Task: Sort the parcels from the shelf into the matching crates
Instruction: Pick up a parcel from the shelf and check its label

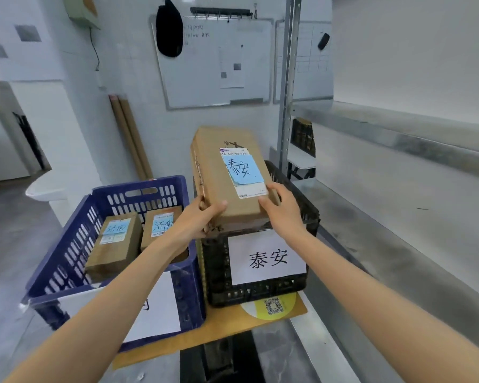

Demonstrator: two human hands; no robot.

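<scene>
Cardboard parcel (230,175), its blue note handwritten 泰安, is held tilted over the open top of the black crate (219,272), whose white sign bears the same characters. The left hand (202,217) grips the near left corner with its thumb on top. The right hand (281,208) clasps the near right corner. At 9 o'clock, just beside it, a blue crate (116,197) holds two smaller parcels (111,244). A metal shelf (398,128) runs at 3 o'clock.
</scene>
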